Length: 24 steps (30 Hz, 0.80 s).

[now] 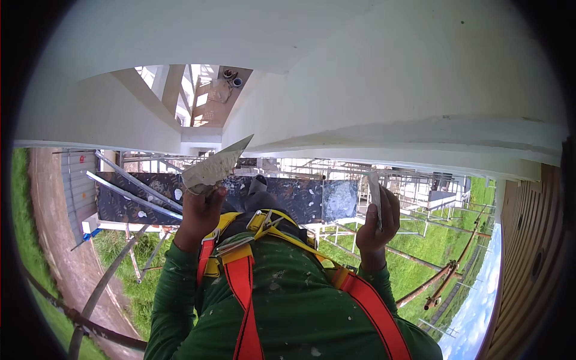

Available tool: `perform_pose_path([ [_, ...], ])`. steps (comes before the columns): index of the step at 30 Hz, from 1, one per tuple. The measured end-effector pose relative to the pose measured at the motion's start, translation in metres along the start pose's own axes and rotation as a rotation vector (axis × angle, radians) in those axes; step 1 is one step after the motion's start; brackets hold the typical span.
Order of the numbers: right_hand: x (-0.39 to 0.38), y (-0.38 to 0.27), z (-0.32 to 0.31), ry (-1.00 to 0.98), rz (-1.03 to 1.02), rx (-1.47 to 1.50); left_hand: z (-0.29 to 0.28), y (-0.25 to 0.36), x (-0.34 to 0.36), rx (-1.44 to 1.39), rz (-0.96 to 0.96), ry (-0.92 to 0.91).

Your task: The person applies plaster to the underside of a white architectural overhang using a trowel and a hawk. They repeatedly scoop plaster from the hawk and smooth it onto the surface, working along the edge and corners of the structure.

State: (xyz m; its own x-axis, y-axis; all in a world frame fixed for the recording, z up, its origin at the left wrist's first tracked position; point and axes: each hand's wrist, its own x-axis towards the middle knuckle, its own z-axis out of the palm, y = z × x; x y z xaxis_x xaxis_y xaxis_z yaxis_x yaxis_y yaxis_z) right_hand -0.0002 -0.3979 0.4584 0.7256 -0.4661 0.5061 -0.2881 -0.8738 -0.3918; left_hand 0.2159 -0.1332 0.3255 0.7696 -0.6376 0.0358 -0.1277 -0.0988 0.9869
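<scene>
In my left hand (pixel 203 217) is a putty knife (pixel 216 166) smeared with pale filler. Its wide blade points up and right, its tip close to the lower edge of the white wall (pixel 384 72). The fingers are closed at the blade's base, and the handle is hidden. My right hand (pixel 380 231) grips a thin, flat, whitish scraper (pixel 375 195), seen nearly edge-on and upright. It stands apart from the wall, to the right of my body. Both forearms are in green sleeves.
Below me lies a dark, paint-spotted scaffold platform (pixel 282 197), with one of my feet on it. Metal pipes (pixel 135 195) cross at the left and rusty pipes (pixel 444 282) at the right. Through a wall opening, pots (pixel 234 78) show. Grass (pixel 420 246) lies far below. I wear a red-and-yellow harness (pixel 240 282).
</scene>
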Motion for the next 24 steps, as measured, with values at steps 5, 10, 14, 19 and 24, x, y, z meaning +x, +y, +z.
perform_pose_path([
  [5,-0.026,-0.023,0.045,-0.483,-0.025,0.235,-0.034,-0.026,-0.016,0.074,-0.235,0.109],
  [10,-0.008,-0.033,0.082,-0.555,-0.013,0.450,-0.066,-0.005,-0.021,-0.227,-0.423,0.231],
  [14,0.025,-0.060,0.122,-0.518,0.086,0.778,-0.075,0.024,-0.018,-0.404,-0.396,0.186],
  [19,0.046,-0.088,0.177,-0.050,-0.161,0.371,-0.070,0.061,-0.021,-0.737,-0.341,0.054],
  [24,0.053,-0.118,0.195,-0.194,-0.102,0.898,-0.063,0.071,-0.026,-1.000,-0.434,-0.106],
])
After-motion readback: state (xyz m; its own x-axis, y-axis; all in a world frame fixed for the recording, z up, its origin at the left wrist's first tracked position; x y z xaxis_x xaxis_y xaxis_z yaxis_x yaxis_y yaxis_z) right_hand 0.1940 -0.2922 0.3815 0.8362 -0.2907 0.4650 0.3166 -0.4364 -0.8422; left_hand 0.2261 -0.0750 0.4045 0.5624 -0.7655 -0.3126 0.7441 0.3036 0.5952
